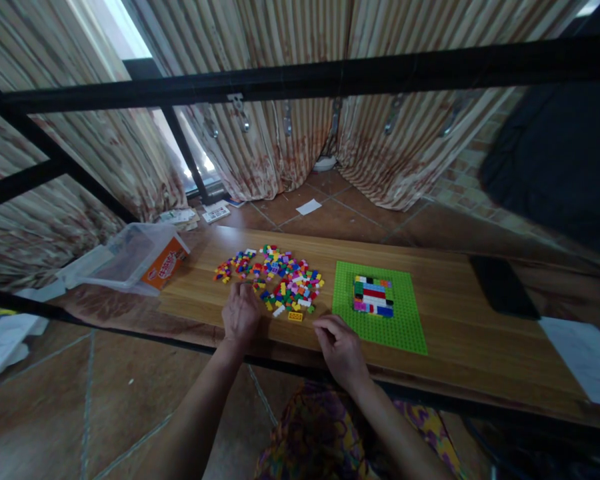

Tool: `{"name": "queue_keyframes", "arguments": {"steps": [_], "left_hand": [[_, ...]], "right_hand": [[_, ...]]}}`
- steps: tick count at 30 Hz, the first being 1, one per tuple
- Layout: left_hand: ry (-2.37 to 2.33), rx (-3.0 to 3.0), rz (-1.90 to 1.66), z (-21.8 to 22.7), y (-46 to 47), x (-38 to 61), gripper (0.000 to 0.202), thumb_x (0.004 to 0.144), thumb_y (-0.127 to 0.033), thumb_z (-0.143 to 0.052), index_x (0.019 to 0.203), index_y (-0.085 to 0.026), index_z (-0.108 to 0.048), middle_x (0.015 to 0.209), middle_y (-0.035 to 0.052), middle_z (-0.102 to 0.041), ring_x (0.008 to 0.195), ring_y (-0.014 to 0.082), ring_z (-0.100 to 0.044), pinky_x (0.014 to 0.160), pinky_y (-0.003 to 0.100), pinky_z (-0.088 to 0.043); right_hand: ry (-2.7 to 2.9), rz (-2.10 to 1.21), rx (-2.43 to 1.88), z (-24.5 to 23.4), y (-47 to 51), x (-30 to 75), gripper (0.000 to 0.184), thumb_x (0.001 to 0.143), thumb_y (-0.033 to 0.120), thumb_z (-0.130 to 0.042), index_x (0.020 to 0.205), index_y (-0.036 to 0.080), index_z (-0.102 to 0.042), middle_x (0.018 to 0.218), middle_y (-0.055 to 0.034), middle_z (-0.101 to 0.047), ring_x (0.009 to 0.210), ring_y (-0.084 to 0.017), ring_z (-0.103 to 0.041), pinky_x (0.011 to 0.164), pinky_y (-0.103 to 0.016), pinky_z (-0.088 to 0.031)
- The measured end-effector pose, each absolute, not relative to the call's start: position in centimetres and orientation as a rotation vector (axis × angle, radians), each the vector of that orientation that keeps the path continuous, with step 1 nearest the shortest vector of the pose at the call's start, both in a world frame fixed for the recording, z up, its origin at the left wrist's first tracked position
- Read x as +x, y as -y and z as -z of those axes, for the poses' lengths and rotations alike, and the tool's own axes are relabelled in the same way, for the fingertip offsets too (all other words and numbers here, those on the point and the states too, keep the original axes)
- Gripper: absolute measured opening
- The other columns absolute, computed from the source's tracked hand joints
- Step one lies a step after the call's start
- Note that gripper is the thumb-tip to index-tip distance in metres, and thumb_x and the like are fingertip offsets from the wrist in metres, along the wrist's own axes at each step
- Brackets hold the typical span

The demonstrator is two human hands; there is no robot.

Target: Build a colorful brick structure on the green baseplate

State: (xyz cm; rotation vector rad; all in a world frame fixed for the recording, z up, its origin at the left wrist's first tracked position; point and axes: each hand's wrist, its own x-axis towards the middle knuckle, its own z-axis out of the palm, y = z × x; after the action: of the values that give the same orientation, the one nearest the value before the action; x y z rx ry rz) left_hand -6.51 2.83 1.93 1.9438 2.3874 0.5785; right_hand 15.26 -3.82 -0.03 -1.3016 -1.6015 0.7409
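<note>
Loose toy building bricks (295, 290) in many colours lie heaped on the wooden tabletop. My left hand (241, 313) is at the near left edge of the heap, back up and fingers curled down; its fingertips are hidden. A yellow brick (295, 317) lies between my two hands, just off the heap. My right hand (341, 347) rests by the near left corner of a green baseplate (410, 327), its fingers curled closed, and whatever they may hold cannot be made out. On the baseplate sits a flat, roughly square patch of joined bricks (374, 297) in mixed colours.
A clear plastic box (130, 260) with an orange label lies at the table's left end. Toward the right are a dark flat device (503, 287) and a white sheet of paper (585, 357). A black metal bar (300, 83) with hooks crosses in front of the striped curtains (280, 147).
</note>
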Motion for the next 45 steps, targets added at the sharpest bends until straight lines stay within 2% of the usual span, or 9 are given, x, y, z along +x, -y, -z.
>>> {"name": "queue_keyframes", "arguments": {"steps": [5, 10, 15, 20, 26, 31, 35, 40, 45], "left_hand": [[-1.978, 1.957, -0.895, -4.8, -0.8, -4.9, 0.025, 0.095, -0.026, -0.036, 0.085, -0.018, -0.058, 0.091, 0.0092, -0.062, 0.083, 0.019, -0.06, 0.074, 0.029, -0.047], [-1.565, 1.912, -0.93, -6.9, 2.6, -2.1, 0.024, 0.094, -0.026, -0.038, 0.084, -0.019, -0.059, 0.082, 0.0059, -0.062, 0.079, 0.017, -0.06, 0.073, 0.028, -0.047], [-1.476, 1.814, -0.933, -7.2, 4.7, -0.2, 0.022, 0.093, -0.027, -0.042, 0.085, -0.019, -0.06, 0.085, 0.006, -0.063, 0.08, 0.0168, -0.06, 0.073, 0.028, -0.047], [-1.355, 1.429, -1.023, -5.9, 6.7, 0.9, 0.021, 0.09, -0.037, -0.051, 0.093, -0.019, -0.061, 0.083, 0.0032, -0.065, 0.076, 0.0148, -0.06, 0.07, 0.026, -0.048], [-1.161, 0.995, -0.994, -5.6, 7.3, 1.5, 0.028, 0.083, -0.042, -0.062, 0.074, -0.016, -0.056, 0.062, -0.0014, -0.057, 0.052, 0.0077, -0.046, 0.051, 0.021, -0.037], [-1.144, 0.851, -0.969, -5.8, 7.5, 1.4, 0.032, 0.077, -0.045, -0.068, 0.074, -0.016, -0.057, 0.058, -0.0019, -0.057, 0.048, 0.0064, -0.044, 0.047, 0.02, -0.031], [-1.151, 0.732, -0.971, -5.2, 7.6, 1.2, 0.034, 0.073, -0.046, -0.07, 0.075, -0.015, -0.058, 0.058, -0.0017, -0.058, 0.048, 0.0064, -0.046, 0.047, 0.019, -0.033], [-1.177, 0.574, -1.019, -4.1, 6.8, 0.5, 0.031, 0.072, -0.043, -0.07, 0.077, -0.016, -0.056, 0.071, 0.0011, -0.065, 0.057, 0.0103, -0.058, 0.053, 0.021, -0.044], [-1.301, 0.642, -0.971, -3.3, 5.8, 0.0, 0.024, 0.07, -0.036, -0.069, 0.073, -0.016, -0.056, 0.07, 0.0023, -0.067, 0.059, 0.0116, -0.061, 0.055, 0.022, -0.046]], "right_hand": [[1.384, -0.943, -1.291, -1.3, 3.7, 14.1, 0.023, 0.089, 0.037, -0.056, 0.093, 0.021, -0.071, 0.085, -0.0054, -0.069, 0.078, -0.018, -0.064, 0.071, -0.029, -0.052], [1.001, -1.284, -1.207, -3.5, 3.5, 12.3, 0.034, 0.08, 0.05, -0.063, 0.091, 0.019, -0.071, 0.075, -0.0029, -0.068, 0.062, -0.014, -0.058, 0.055, -0.024, -0.048], [0.972, -1.315, -1.189, -4.9, 4.1, 12.2, 0.028, 0.073, 0.047, -0.069, 0.08, 0.02, -0.072, 0.066, 0.0002, -0.065, 0.058, -0.013, -0.056, 0.053, -0.023, -0.045], [0.937, -1.298, -1.212, -4.3, 5.7, 12.7, 0.023, 0.075, 0.043, -0.068, 0.075, 0.02, -0.071, 0.071, -0.0014, -0.069, 0.068, -0.017, -0.062, 0.064, -0.028, -0.05], [0.839, -1.394, -1.216, -3.6, 7.0, 13.1, 0.024, 0.074, 0.043, -0.072, 0.071, 0.019, -0.072, 0.054, 0.0026, -0.057, 0.05, -0.011, -0.047, 0.05, -0.023, -0.04], [0.744, -1.484, -1.208, -2.9, 7.5, 13.0, 0.028, 0.072, 0.046, -0.074, 0.071, 0.018, -0.072, 0.055, 0.0023, -0.058, 0.049, -0.01, -0.048, 0.049, -0.023, -0.04], [0.675, -1.567, -1.208, -2.3, 7.4, 12.7, 0.032, 0.069, 0.049, -0.075, 0.073, 0.017, -0.072, 0.054, 0.0024, -0.058, 0.048, -0.01, -0.049, 0.048, -0.024, -0.041], [1.044, -1.205, -1.407, -2.1, 4.2, 13.9, 0.028, 0.077, 0.046, -0.067, 0.082, 0.019, -0.073, 0.065, -0.0005, -0.065, 0.058, -0.015, -0.058, 0.058, -0.028, -0.045], [1.587, -0.644, -1.643, -2.1, -0.7, 15.1, 0.017, 0.083, 0.026, -0.059, 0.086, 0.018, -0.074, 0.089, -0.0077, -0.07, 0.081, -0.02, -0.064, 0.079, -0.032, -0.046]]}}
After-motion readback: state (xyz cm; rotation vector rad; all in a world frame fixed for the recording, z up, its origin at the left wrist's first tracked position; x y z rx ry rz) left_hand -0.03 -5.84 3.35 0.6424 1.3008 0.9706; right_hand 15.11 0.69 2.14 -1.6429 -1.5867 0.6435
